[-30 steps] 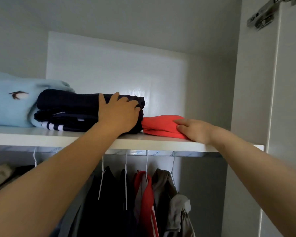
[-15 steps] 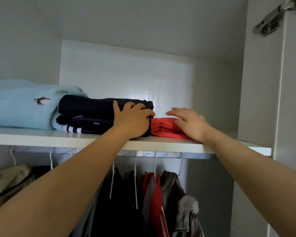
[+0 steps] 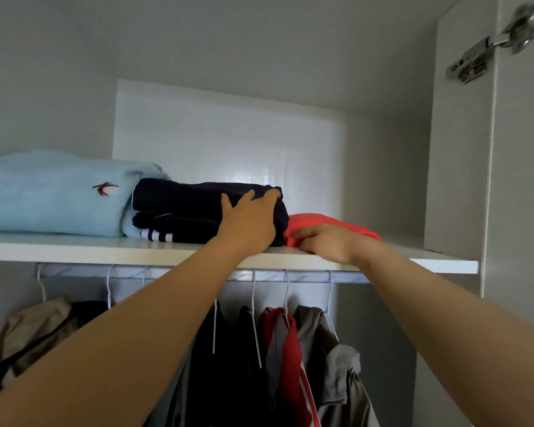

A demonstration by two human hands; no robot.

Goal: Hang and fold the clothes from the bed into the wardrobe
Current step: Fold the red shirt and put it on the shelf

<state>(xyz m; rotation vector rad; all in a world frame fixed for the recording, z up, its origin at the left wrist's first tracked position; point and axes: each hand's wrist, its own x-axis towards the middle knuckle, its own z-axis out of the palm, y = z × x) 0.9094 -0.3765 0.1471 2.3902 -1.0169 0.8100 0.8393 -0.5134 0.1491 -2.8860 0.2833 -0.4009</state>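
**A:** What has moved in the last half second?

**B:** My right hand (image 3: pixel 327 241) has come down off the top of the folded red garment (image 3: pixel 336 224). It now lies low at the garment's front edge, on the wardrobe shelf (image 3: pixel 74 246). My left hand (image 3: pixel 250 220) has uncurled. Its fingers were bunched at the end of the navy stack (image 3: pixel 191 204), and now they stretch up over the stack's top right corner.

**A:** How are your arms and hands held?

**B:** Both arms reach up and forward, bare to the edge of the view. My left palm lies flat against the front of the navy stack with fingers spread and nearly straight, pressing and gripping nothing. My right fingers point left, fairly straight, and touch the front fold of the red garment. They aren't closed round it.

**A:** Where do the clothes sit?

**B:** The red garment lies on the shelf touching the right end of the navy stack. The stack's left end is against a light blue sweater (image 3: pixel 50 198). Below the shelf, more clothes hang on white hangers (image 3: pixel 253 303) from the rail (image 3: pixel 130 271).
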